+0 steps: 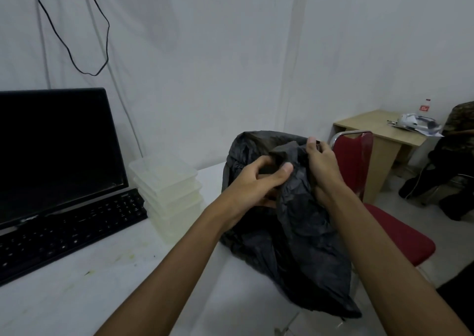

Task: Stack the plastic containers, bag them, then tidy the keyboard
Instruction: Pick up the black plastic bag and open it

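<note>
Both hands work a black plastic bag (295,228) at the right end of the white bench (77,292). The left hand (259,181) grips a fold of the bag's upper rim, fingers curled over the film and thumb pressed against it. The right hand (320,166) pinches the rim on the far right side, fingers bent round the crumpled edge. The bag's mouth lies between the two grips; how wide it stands cannot be told. The bag's lower part sags on the bench and hangs over the bench's right edge.

The stack of translucent plastic containers (168,194) stands on the bench to the left of the bag, near it but apart, and clear of both hands. It sits just beside the right end of the black keyboard (69,230), which lies along the front of the dark monitor (56,153).

Bare bench surface, stained in places, lies on the near side of the keyboard and containers. Right of the bench edge stands a red chair (359,166), close behind the bag. Farther right is a small wooden table (369,128) carrying a bottle (426,107) and some loose items.
</note>
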`<state>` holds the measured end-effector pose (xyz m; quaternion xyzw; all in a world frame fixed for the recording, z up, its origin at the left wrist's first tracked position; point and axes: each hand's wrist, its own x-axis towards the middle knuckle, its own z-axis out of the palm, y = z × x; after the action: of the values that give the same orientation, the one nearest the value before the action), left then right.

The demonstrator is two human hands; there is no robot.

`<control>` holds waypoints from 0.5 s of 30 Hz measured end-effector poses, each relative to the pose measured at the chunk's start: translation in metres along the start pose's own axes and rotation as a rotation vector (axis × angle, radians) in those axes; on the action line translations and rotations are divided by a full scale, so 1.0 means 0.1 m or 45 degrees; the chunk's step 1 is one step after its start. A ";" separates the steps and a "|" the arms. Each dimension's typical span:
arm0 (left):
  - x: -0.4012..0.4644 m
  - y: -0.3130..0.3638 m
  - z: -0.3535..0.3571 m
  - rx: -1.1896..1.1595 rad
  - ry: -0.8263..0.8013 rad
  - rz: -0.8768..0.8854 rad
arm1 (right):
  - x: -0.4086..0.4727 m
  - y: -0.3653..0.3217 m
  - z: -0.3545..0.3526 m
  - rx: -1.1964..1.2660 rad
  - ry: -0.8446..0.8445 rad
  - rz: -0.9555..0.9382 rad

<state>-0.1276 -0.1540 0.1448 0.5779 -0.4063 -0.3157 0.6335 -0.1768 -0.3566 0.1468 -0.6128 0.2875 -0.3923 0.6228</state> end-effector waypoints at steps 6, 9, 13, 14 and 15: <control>0.16 0.07 0.09 0.009 0.237 0.014 | -0.04 0.01 0.00 -0.264 -0.248 -0.018; 0.29 0.06 0.05 -0.032 0.406 -0.008 | -0.20 -0.09 0.01 -0.379 -0.296 -0.071; 0.40 0.08 -0.04 -0.076 0.560 -0.032 | -0.52 -0.27 -0.02 -0.522 -0.132 -0.420; 0.42 0.11 -0.05 -0.131 0.579 -0.019 | -0.60 -0.32 -0.02 -0.552 -0.150 -0.517; 0.43 0.15 -0.06 -0.168 0.589 -0.008 | -0.68 -0.37 -0.03 -0.589 -0.223 -0.600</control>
<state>-0.1028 -0.1863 0.1662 0.5935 -0.2271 -0.2029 0.7450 -0.2208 -0.2987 0.1748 -0.8188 0.1650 -0.3956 0.3819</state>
